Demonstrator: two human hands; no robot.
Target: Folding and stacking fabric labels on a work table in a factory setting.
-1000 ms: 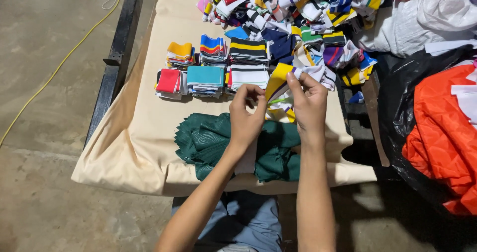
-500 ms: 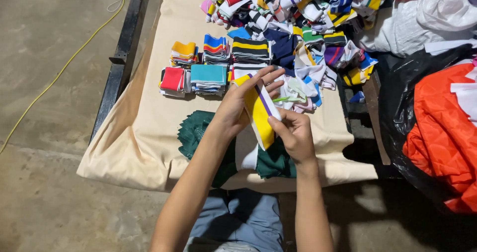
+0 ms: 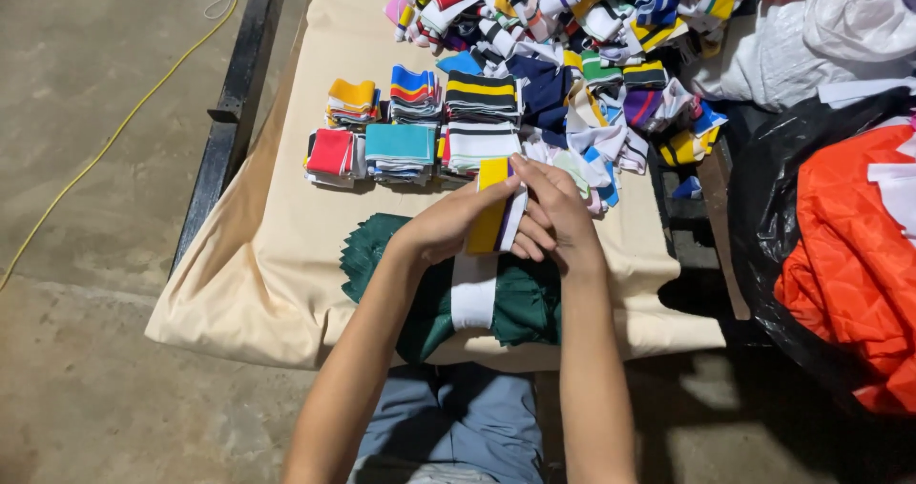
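Both the left hand point(image 3: 448, 225) and right hand point(image 3: 558, 212) grip a folded yellow-and-white fabric strip point(image 3: 494, 219) above the green cloth point(image 3: 520, 298) at the table's point(image 3: 286, 255) near edge. Beyond the right edge, an open black bag point(image 3: 763, 226) holds orange fabric point(image 3: 849, 265).

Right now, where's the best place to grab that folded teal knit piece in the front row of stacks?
Take the folded teal knit piece by its near edge, coming from the person's side. The red stack and striped stack crowd its left and right sides, so pinch top and bottom there.
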